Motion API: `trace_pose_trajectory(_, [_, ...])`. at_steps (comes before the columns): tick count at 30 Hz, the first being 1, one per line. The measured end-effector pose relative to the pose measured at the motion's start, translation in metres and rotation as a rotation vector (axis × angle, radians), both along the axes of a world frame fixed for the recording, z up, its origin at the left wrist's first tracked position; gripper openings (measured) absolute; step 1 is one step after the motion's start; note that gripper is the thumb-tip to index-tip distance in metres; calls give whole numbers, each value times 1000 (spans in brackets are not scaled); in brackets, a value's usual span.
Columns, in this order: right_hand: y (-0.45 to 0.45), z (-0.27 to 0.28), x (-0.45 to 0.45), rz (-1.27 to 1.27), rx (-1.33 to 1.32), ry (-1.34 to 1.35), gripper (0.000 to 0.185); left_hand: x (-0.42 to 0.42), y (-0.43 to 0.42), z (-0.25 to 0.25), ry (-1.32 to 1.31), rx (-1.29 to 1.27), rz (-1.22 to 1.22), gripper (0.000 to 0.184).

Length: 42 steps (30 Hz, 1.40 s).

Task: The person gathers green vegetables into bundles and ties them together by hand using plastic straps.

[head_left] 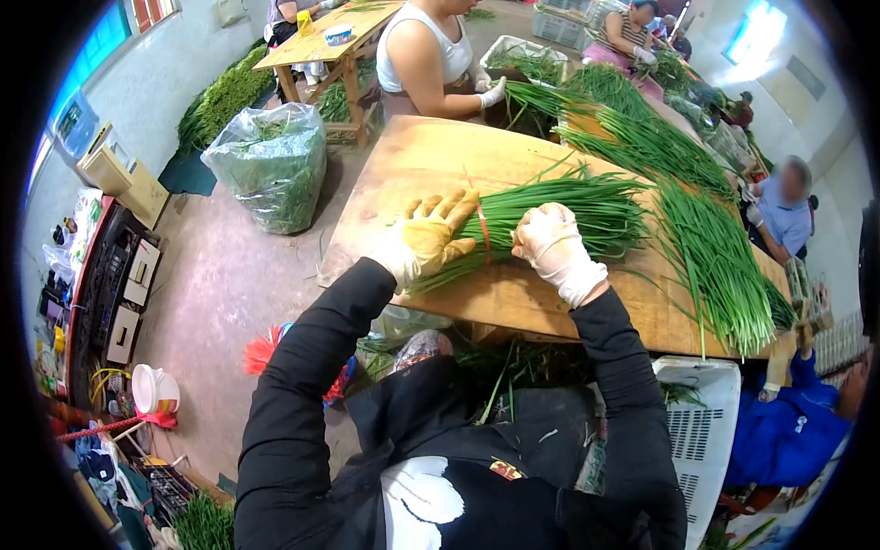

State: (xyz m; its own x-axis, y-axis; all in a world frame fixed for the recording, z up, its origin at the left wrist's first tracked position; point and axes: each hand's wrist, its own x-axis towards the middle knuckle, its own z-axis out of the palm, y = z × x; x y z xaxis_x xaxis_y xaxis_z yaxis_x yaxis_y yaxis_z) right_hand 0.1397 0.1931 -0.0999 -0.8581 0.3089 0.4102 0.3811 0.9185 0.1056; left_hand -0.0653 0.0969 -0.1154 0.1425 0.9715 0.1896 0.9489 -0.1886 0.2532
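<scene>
A bundle of chives (559,215) lies across the wooden table in front of me, with a red band (483,234) around it. My left hand (429,236), in a yellowish glove, rests on the bundle's left end, fingers spread and stretched over the stalks beside the band. To the right of the band, my right hand (555,247) in a pale glove is closed in a fist against the bundle. Whatever its fingers may hold is hidden.
More loose chives (715,266) are piled along the right of the wooden table (412,151). A co-worker (440,55) handles chives across from me. A white crate (701,431) stands at lower right. On the floor at left are a filled plastic bag (270,170) and a bucket (154,390).
</scene>
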Motion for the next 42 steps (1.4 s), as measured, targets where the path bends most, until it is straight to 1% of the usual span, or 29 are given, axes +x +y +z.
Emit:
trace_pose_trajectory(2, [6, -3, -1, -55, -61, -14, 10, -2, 1, 3, -111, -32, -24, 61])
trace_pose_trajectory(6, [16, 4, -6, -48, -8, -23, 12, -2, 9, 11, -262, -105, 19, 59])
trace_pose_trajectory(7, [16, 6, -5, -44, -5, -22, 12, 2, 6, 14, -213, -101, 67, 69])
trace_pose_trajectory(8, [11, 18, -5, -72, -94, -87, 13, 9, 5, 10, -213, -97, 72, 69])
trace_pose_trajectory(9, [6, 27, -4, -100, -187, -151, 16, 17, 3, 2, -129, -7, 159, 78])
trace_pose_trajectory(10, [6, 33, -3, -35, -212, 31, 26, 21, 2, -6, -45, 81, 243, 87])
trace_pose_trajectory(11, [3, 30, -6, -22, -110, 185, 36, 21, 2, -11, 38, 125, 212, 103])
trace_pose_trajectory(12, [-2, 26, -9, -13, -7, 340, 48, 24, 1, -15, 37, 121, 208, 103])
trace_pose_trajectory(14, [-1, -11, -13, -94, 93, 162, 63, 33, -4, -23, 177, 131, 269, 106])
trace_pose_trajectory(15, [0, -45, -10, -169, 142, -21, 65, 39, -9, -25, 203, 138, 276, 109])
trace_pose_trajectory(16, [1, -59, -1, -99, -36, 56, 62, 49, -18, -16, 254, 69, 267, 110])
trace_pose_trajectory(18, [7, -48, -4, -194, -221, -16, 58, 64, -27, -20, 216, 41, 315, 111])
trace_pose_trajectory(19, [10, -37, 2, 36, -451, 320, 49, 69, -31, -21, 238, 28, 332, 111])
trace_pose_trajectory(20, [-5, -17, -7, 8, -428, 545, 39, 72, -33, -23, 237, 26, 324, 111])
trace_pose_trajectory(22, [-6, -22, -15, 49, -241, 487, 34, 74, -34, -31, 248, 95, 328, 107])
trace_pose_trajectory(23, [-13, -21, -22, 5, -199, 465, 26, 75, -31, -37, 360, 203, 374, 101])
trace_pose_trajectory(24, [-12, -23, -24, 10, -198, 464, 26, 75, -30, -43, 359, 204, 380, 101])
trace_pose_trajectory(27, [-16, -22, -30, -56, -374, 774, 10, 71, -33, -52, 496, 288, 391, 95])
trace_pose_trajectory(28, [-24, -18, -24, -107, -486, 789, 7, 69, -36, -55, 496, 292, 393, 95])
trace_pose_trajectory(30, [-34, -33, -26, 1, -1059, 1083, 4, 65, -41, -45, 642, 375, 357, 93])
trace_pose_trajectory(31, [-36, -38, -24, -49, -835, 962, 5, 64, -48, -32, 218, 241, 225, 89])
trace_pose_trajectory(32, [-43, -33, -24, -31, -827, 944, 12, 65, -50, -16, 222, 244, 215, 89])
trace_pose_trajectory(34, [-36, -43, -25, 123, -1107, 1192, 15, 63, -42, 7, 167, 49, 227, 82])
trace_pose_trajectory(36, [-39, -36, -25, 63, -1048, 1210, 16, 59, -21, 22, 110, -43, 237, 59])
trace_pose_trajectory(37, [-32, -50, -23, -59, -803, 1147, 14, 59, -16, 20, 76, 195, 198, 51])
trace_pose_trajectory(38, [-40, -40, -23, -38, -694, 1108, 11, 57, -8, 13, 36, 436, 152, 43])
trace_pose_trajectory(40, [-45, -39, -25, -7, -590, 1108, 9, 51, 14, -5, -314, 261, 19, 30])
trace_pose_trajectory(41, [-48, -41, -26, 28, -641, 1170, 10, 51, 23, -17, -386, 281, 23, 12])
trace_pose_trajectory(42, [-49, -42, -26, 65, -692, 1231, 11, 45, 32, -35, -440, 253, -26, 10])
